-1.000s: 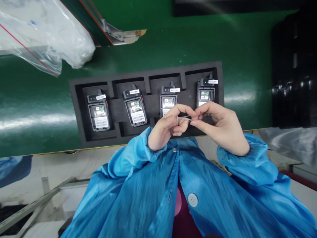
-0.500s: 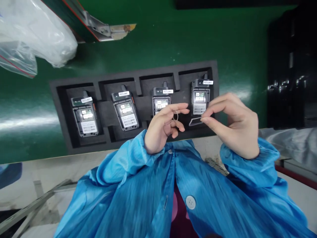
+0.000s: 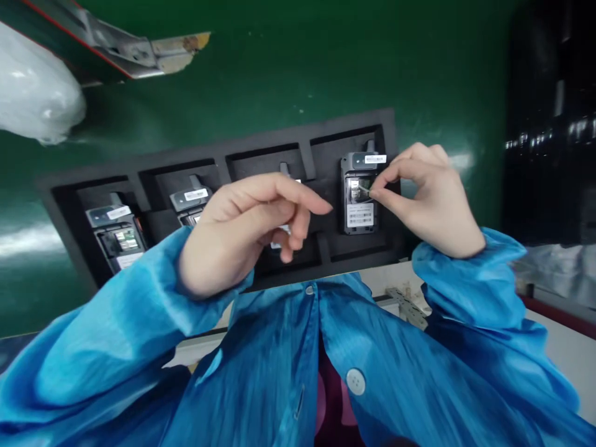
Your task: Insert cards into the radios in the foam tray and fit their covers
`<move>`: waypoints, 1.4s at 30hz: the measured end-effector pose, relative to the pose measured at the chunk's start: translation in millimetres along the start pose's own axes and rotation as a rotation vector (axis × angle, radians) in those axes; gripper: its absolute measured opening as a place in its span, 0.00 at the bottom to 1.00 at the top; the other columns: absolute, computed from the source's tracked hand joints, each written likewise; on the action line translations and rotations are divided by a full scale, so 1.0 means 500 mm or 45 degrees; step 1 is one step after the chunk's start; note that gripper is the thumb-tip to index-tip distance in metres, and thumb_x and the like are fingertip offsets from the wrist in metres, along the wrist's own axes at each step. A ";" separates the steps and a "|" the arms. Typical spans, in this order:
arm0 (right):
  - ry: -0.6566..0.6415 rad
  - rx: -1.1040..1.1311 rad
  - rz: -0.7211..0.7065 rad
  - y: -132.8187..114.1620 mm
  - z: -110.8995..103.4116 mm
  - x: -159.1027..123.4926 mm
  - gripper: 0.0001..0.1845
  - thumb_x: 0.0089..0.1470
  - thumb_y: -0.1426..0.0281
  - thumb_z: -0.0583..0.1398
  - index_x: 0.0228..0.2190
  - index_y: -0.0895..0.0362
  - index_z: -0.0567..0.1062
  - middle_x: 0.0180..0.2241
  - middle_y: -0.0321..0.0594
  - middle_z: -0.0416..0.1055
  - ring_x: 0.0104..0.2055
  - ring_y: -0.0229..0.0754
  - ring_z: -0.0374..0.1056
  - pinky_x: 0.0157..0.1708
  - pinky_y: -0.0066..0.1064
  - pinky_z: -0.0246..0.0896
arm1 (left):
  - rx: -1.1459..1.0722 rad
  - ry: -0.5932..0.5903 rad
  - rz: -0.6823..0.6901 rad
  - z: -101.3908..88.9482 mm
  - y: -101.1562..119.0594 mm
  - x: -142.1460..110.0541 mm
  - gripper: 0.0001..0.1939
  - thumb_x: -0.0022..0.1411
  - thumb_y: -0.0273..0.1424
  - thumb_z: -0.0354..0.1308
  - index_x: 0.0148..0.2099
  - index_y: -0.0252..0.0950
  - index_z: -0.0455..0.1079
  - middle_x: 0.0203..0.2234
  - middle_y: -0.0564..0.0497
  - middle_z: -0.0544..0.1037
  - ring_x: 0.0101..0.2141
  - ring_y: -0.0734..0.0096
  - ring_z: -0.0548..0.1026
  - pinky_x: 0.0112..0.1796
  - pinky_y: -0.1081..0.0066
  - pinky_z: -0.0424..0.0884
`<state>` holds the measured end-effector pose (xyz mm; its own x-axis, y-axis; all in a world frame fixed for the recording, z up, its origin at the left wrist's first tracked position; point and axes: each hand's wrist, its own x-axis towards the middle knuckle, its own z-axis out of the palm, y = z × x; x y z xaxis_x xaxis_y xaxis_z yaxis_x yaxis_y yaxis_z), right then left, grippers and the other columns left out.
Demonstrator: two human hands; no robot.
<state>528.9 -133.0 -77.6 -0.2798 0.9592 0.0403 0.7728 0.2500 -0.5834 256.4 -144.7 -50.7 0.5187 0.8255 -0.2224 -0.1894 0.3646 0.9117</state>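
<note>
This is looking like an electronics assembly workshop: handheld devices (image 3: 354,200) are lying in a compartmented foam tray (image 3: 306,160), some showing bare circuitry (image 3: 125,238) and barcode labels (image 3: 360,216). The tray is resting on a green tabletop (image 3: 279,74), a bulging plastic bag (image 3: 37,87) is sitting near a metal bracket (image 3: 125,53), and a blue work smock (image 3: 274,360) is showing below.

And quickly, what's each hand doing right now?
Left hand: fingers loosely curled, index extended; whether it holds anything cannot be told.
Right hand: closed, thumb and forefinger pinching a thin pale strip at the rightmost device.
</note>
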 end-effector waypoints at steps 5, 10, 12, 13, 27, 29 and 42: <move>0.059 -0.036 0.000 0.027 0.041 0.020 0.04 0.55 0.68 0.65 0.30 0.56 0.78 0.33 0.40 0.68 0.41 0.45 0.65 0.45 0.43 0.61 | 1.402 -0.162 0.459 0.009 -0.035 0.056 0.15 0.63 0.29 0.53 0.47 0.34 0.78 0.33 0.44 0.73 0.34 0.64 0.69 0.37 0.60 0.67; 0.124 -0.059 -0.023 0.028 0.046 0.017 0.06 0.58 0.67 0.63 0.31 0.57 0.77 0.33 0.41 0.67 0.41 0.45 0.63 0.45 0.43 0.60 | 2.098 -0.220 0.691 0.017 -0.086 0.072 0.21 0.66 0.33 0.51 0.59 0.41 0.73 0.33 0.44 0.71 0.34 0.59 0.68 0.32 0.61 0.62; 0.144 -0.071 -0.036 0.029 0.049 0.017 0.06 0.58 0.67 0.64 0.30 0.57 0.77 0.33 0.40 0.67 0.41 0.45 0.64 0.45 0.43 0.60 | 2.171 -0.204 0.733 0.015 -0.097 0.073 0.22 0.67 0.34 0.52 0.60 0.42 0.72 0.33 0.45 0.70 0.34 0.59 0.68 0.32 0.62 0.61; 0.149 -0.078 -0.040 0.029 0.050 0.017 0.07 0.58 0.67 0.64 0.31 0.57 0.77 0.34 0.40 0.67 0.41 0.45 0.64 0.45 0.42 0.60 | 2.191 -0.193 0.760 0.013 -0.100 0.073 0.22 0.67 0.35 0.52 0.60 0.43 0.72 0.33 0.45 0.70 0.34 0.59 0.68 0.32 0.63 0.61; 0.098 -0.207 0.024 0.035 0.060 0.009 0.13 0.64 0.60 0.57 0.35 0.54 0.75 0.38 0.43 0.68 0.44 0.47 0.66 0.53 0.48 0.57 | 2.256 -0.175 0.843 0.003 -0.114 0.070 0.25 0.67 0.40 0.53 0.63 0.38 0.67 0.41 0.43 0.72 0.37 0.60 0.67 0.37 0.63 0.59; 0.126 -0.206 0.003 0.037 0.063 0.006 0.12 0.64 0.61 0.56 0.35 0.54 0.75 0.38 0.43 0.68 0.45 0.48 0.65 0.52 0.48 0.57 | 2.277 -0.155 0.862 0.003 -0.118 0.070 0.26 0.67 0.42 0.53 0.63 0.38 0.66 0.41 0.43 0.72 0.36 0.60 0.66 0.37 0.63 0.58; 0.379 -0.091 -0.155 0.046 0.052 -0.019 0.09 0.62 0.66 0.58 0.43 0.55 0.74 0.39 0.41 0.68 0.43 0.45 0.66 0.46 0.44 0.62 | 2.240 -0.167 0.761 0.005 -0.125 0.068 0.27 0.67 0.45 0.51 0.65 0.43 0.65 0.40 0.44 0.70 0.37 0.59 0.66 0.38 0.60 0.60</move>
<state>534.4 -139.9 -112.6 -0.2018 0.9156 0.3478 0.7851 0.3635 -0.5015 287.9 -140.6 -114.6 0.7863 0.5943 0.1689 0.5792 -0.8042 0.1333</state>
